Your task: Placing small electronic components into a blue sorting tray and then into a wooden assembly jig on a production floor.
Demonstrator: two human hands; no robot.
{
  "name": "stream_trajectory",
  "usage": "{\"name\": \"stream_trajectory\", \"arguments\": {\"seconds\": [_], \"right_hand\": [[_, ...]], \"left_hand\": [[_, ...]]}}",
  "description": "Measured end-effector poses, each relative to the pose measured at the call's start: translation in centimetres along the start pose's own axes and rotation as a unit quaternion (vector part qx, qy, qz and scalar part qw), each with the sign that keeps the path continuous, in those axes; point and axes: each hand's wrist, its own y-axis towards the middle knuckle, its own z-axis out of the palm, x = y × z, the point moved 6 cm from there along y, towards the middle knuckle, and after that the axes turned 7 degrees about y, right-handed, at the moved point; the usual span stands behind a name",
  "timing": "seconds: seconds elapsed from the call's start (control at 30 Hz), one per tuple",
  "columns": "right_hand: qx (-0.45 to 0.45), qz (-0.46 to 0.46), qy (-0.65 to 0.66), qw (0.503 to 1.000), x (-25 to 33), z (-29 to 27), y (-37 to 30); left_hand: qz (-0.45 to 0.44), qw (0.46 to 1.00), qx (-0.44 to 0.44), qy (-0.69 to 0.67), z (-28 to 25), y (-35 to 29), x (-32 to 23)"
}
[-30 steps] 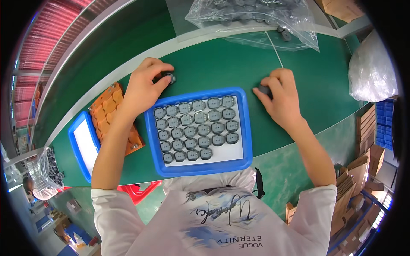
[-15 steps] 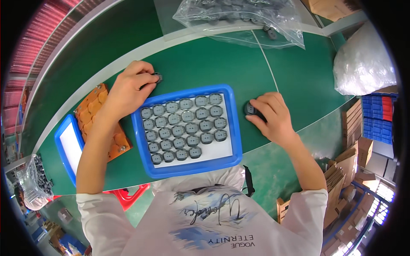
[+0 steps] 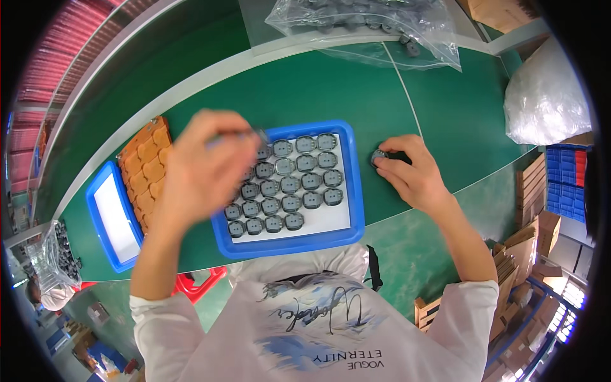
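Smeared by motion, my left hand (image 3: 207, 169) hovers over the left side of a blue tray (image 3: 358, 184), fingers closed on a small grey plastic part (image 3: 261, 136). It hides the tray's upper left corner. Rows of rounded grey plastic pieces (image 3: 290, 184) with small holes lie on a white sheet (image 3: 328, 221) in the tray; the sheet's lower right shows bare. To the right of the tray, my right hand (image 3: 415, 170) pinches a dark grey part (image 3: 378, 156) between thumb and fingers, at the green tabletop.
An orange moulded plate (image 3: 145, 162) and a smaller blue tray (image 3: 114, 216) with a white sheet lie at the left. A clear bag of grey parts (image 3: 363, 25) sits at the back. A stuffed plastic bag (image 3: 547, 95) stands far right, a bag of dark pieces (image 3: 57, 254) far left.
My left hand has moved right with its grey part, from the table behind the tray to over the tray. My right hand keeps its part, which has turned a little.
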Motion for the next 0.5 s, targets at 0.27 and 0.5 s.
{"name": "stream_trajectory", "arguments": {"seconds": [0.27, 0.5], "right_hand": [[0.008, 0.017, -0.013, 1.0, 0.1, -0.2, -0.4], [-0.027, -0.033, 0.012, 0.999, 3.6, -0.7, 0.1]], "left_hand": [[0.099, 0.993, 0.021, -0.056, 4.8, -5.4, -9.8], [0.047, 0.995, 0.073, -0.053, 6.2, -5.3, -8.6]]}}
